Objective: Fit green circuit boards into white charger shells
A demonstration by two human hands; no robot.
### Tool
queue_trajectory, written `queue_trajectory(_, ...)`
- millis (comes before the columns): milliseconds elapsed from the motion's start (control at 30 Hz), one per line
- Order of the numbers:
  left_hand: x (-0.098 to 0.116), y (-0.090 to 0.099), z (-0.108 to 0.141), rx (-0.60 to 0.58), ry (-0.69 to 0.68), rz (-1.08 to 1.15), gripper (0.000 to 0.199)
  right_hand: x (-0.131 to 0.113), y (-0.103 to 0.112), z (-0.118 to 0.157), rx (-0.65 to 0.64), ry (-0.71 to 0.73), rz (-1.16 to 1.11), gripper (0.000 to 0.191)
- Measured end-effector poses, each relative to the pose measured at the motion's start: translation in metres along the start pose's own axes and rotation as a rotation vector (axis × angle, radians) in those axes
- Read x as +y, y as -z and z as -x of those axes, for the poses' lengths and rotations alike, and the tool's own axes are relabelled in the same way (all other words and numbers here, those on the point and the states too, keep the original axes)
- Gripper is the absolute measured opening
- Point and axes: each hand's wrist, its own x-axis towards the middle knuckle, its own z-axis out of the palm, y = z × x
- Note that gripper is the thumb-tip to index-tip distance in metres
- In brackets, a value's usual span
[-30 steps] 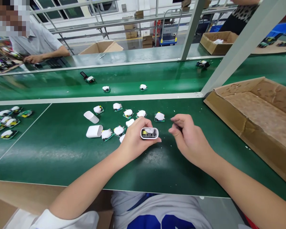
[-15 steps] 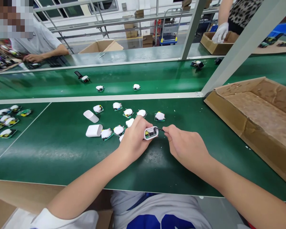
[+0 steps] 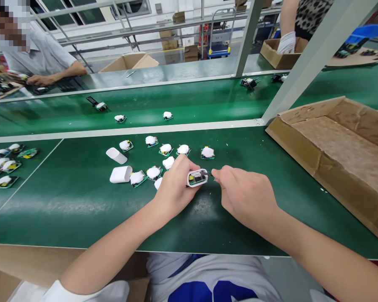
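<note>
Green assy belt [image 3: 82, 209], L to R: PCBs w/ white blobs [image 3: 153, 172] scattered around, 2 white plastic shells [image 3: 120, 174] lying loose. L hand [image 3: 176, 188] has fingers closed round open white case [image 3: 197, 178] (PCB visible inside), held just above belt. R hand [image 3: 245, 195] grips thin dark tool [image 3: 205, 172] betw thumb + index, tip at case's rim. Cardboard box [image 3: 321, 188] far right.
</note>
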Motion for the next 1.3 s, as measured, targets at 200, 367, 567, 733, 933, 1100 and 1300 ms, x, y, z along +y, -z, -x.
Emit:
queue_trajectory(200,0.0,0.0012,-0.0012,-0.004,-0.005,0.014,0.027,-0.0003,-0.0024,-0.0013,0.001,-0.018,0.055,0.019)
queue_trajectory(367,0.0012,0.0005,0.0,-0.029,0.002,0.037,0.026,-0.0022,-0.0068,0.0002,0.012,-0.006,0.08,0.021)
queue_trajectory(567,-0.0002,-0.0004,-0.0006,-0.113,0.007,0.076,0.02,-0.0052,-0.0086,0.0037,-0.065,0.039,0.049,0.026)
queue_trajectory(733,0.0034,0.0005,-0.0019,-0.079,0.041,0.131,0.025,-0.0026,-0.0053,0.0034,-0.025,0.007,-0.01,0.025)
queue_trajectory(933,0.0041,0.0017,-0.0027,-0.071,0.069,0.134,0.025,-0.0036,-0.0021,0.0027,0.054,0.005,0.01,0.024)
queue_trajectory(1100,0.0058,0.002,-0.003,-0.086,0.079,0.166,0.024,-0.003,-0.0026,0.0036,0.021,0.017,0.027,0.027)
queue_trajectory(1300,0.0025,-0.0017,-0.0022,-0.12,0.107,0.188,0.023,-0.003,-0.0061,0.0038,-0.031,0.044,0.061,0.029)
